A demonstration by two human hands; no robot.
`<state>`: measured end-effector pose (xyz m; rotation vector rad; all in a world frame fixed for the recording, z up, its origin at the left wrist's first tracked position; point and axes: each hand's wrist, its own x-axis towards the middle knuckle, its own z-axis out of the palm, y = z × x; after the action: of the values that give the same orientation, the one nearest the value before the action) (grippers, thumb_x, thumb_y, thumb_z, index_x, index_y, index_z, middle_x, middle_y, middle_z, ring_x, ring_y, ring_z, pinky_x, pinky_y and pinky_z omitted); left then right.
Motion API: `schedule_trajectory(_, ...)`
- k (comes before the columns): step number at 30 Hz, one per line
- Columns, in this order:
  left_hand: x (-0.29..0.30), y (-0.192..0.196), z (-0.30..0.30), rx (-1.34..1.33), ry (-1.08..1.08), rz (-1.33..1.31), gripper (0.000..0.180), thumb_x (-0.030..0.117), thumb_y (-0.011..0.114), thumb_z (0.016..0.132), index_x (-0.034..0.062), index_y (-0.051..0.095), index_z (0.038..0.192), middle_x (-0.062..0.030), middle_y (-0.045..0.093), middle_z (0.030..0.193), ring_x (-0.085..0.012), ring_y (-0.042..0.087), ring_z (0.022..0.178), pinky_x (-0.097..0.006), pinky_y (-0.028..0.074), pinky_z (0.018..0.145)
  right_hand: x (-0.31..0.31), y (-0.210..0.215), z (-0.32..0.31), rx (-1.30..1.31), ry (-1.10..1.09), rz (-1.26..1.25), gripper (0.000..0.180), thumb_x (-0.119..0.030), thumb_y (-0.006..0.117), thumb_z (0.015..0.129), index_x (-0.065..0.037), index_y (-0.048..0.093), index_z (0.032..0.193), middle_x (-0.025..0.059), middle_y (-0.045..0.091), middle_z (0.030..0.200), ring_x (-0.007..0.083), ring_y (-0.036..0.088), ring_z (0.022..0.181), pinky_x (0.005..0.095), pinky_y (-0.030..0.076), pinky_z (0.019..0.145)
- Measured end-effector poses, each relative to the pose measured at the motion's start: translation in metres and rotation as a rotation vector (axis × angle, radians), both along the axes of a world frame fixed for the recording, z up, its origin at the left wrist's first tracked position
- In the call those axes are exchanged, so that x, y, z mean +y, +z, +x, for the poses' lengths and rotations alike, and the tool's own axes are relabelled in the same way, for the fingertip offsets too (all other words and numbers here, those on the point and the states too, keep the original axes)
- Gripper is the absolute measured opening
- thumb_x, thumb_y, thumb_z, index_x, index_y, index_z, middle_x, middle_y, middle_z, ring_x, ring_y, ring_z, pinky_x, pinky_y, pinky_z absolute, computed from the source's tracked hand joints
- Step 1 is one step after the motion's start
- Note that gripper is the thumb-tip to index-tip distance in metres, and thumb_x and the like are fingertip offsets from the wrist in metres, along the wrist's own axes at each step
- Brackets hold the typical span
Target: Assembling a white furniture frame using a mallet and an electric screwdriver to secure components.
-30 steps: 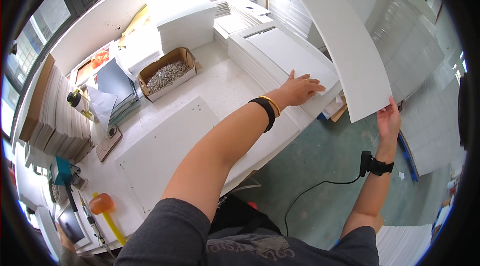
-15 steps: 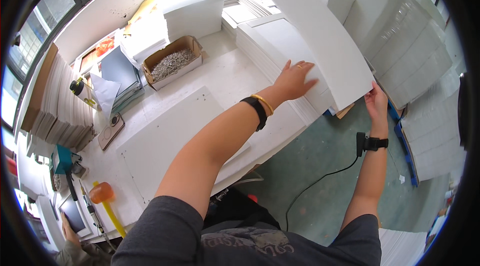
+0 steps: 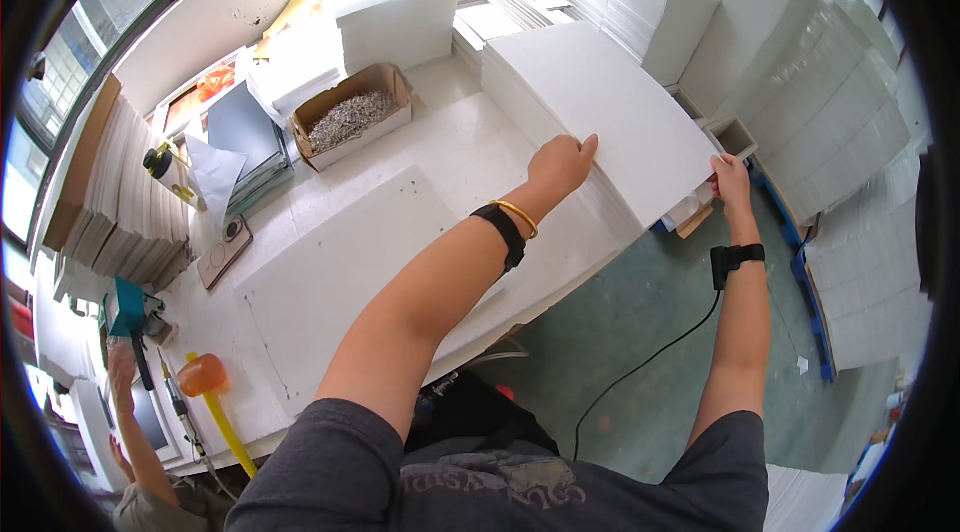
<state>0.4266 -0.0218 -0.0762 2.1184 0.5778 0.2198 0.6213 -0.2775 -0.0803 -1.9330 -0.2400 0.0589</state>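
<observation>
A large white board (image 3: 615, 107) lies over a stack of white frames (image 3: 540, 117) at the right end of the table. My left hand (image 3: 562, 167) is closed at the board's left edge, thumb on top and fingers mostly hidden. At the near right corner, my right hand (image 3: 733, 184) pinches the board's edge between thumb and fingers. In front of my left forearm, a flat white panel (image 3: 330, 272) with small dark marks rests on the tabletop.
Behind the panel stands a cardboard box of small metal pieces (image 3: 350, 122). To the left are a phone (image 3: 226, 252), a bottle (image 3: 170, 172) and a yellow-handled mallet (image 3: 215, 392). A co-worker's arm (image 3: 140, 432) reaches in at lower left. Wrapped white stacks (image 3: 830, 102) stand right.
The board has come down from a raised, tilted position onto the stack. My left hand has gone from spread fingers to closed at its edge. The co-worker's hand has moved toward the teal tool.
</observation>
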Motion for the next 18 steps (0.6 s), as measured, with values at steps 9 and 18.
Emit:
schedule_trajectory(9,-0.010,0.011,0.008,0.090,-0.050,0.001,0.058,0.044,0.034,0.092,0.0074,0.059,0.054,-0.0022,0.060,0.053,-0.0192,0.062,0.059,-0.034,0.048,0.065,-0.003,-0.015,0.035,-0.151,-0.029,-0.174,0.043,-0.031,0.061,0.080,0.004,0.058,0.104,0.0070,0.060,0.060,0.0114,0.057,0.051,0.0252,0.043,0.047)
schedule_trajectory(18,-0.017,0.015,0.009,0.087,-0.051,0.006,0.059,0.042,0.030,0.093,0.0088,0.058,0.052,0.0003,0.058,0.051,-0.0145,0.057,0.049,-0.030,0.047,0.062,-0.011,-0.013,0.031,-0.163,-0.039,-0.227,0.040,-0.031,0.061,0.081,0.003,0.060,0.103,0.0040,0.061,0.061,0.0106,0.057,0.055,0.0249,0.044,0.056)
